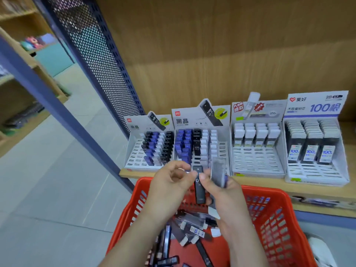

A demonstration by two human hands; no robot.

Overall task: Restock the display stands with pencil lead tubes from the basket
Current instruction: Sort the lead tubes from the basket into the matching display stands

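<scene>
Both hands hover over a red basket (273, 224) with several loose lead tubes (194, 231) in it. My right hand (223, 197) grips a few tubes: a black tube (199, 191) stands upright under its thumb, and a grey tube (218, 171) sticks up behind the fingers. My left hand (171, 180) has its fingers curled, with the fingertips at the top of the black tube. Four display stands line the shelf behind: a far-left stand (134, 160), a second stand (221, 120) right behind the hands, a third stand (258, 166) and a far-right stand (316, 176).
The wooden shelf edge (308, 191) runs just behind the basket. A blue perforated metal upright (100, 60) and a slanted blue bar (63, 112) stand to the left. Grey floor tiles (57, 189) lie on the left, with other shelves beyond.
</scene>
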